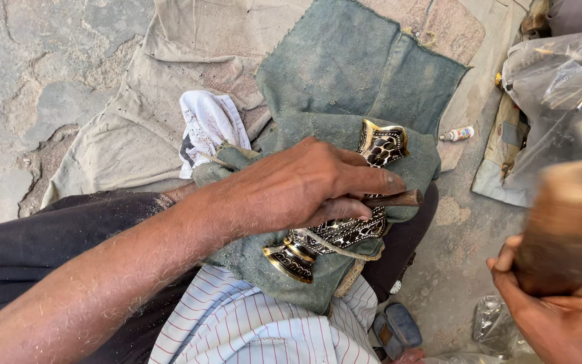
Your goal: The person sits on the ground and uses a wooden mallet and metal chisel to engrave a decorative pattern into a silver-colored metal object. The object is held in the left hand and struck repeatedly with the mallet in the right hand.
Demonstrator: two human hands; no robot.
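The cracked concrete floor (48, 74) fills the view from nine to twelve o'clock, with a dusty beige cloth (136, 128) spread over it. On that cloth, running from twelve o'clock down to the centre, lies a grey-green cloth (345, 74), part of it draped over the person's lap, where dark trousers (55, 229) and a striped shirt (250, 323) show at six to eight o'clock. At two to three o'clock sits a crumpled clear plastic bag (560, 87).

The left hand (304, 185), its forearm coming in from seven o'clock, is at the centre, closed around a dark brown wooden-handled tool (399, 199) whose end sticks out toward three o'clock; the thumb lies along the top. Under this hand, resting on the grey-green cloth, is an ornate black and gold metal vase (351, 232), lying tilted, its flared scalloped mouth toward one o'clock and its ringed gold foot toward six o'clock.

The right hand (554, 310) is at four o'clock, blurred, its fingers curled around a thick wooden mallet (570, 222), well apart from the vase.

A white patterned rag (207, 125) lies bunched at ten o'clock of the left hand. A small white tube (458, 134) lies at two o'clock on the floor.
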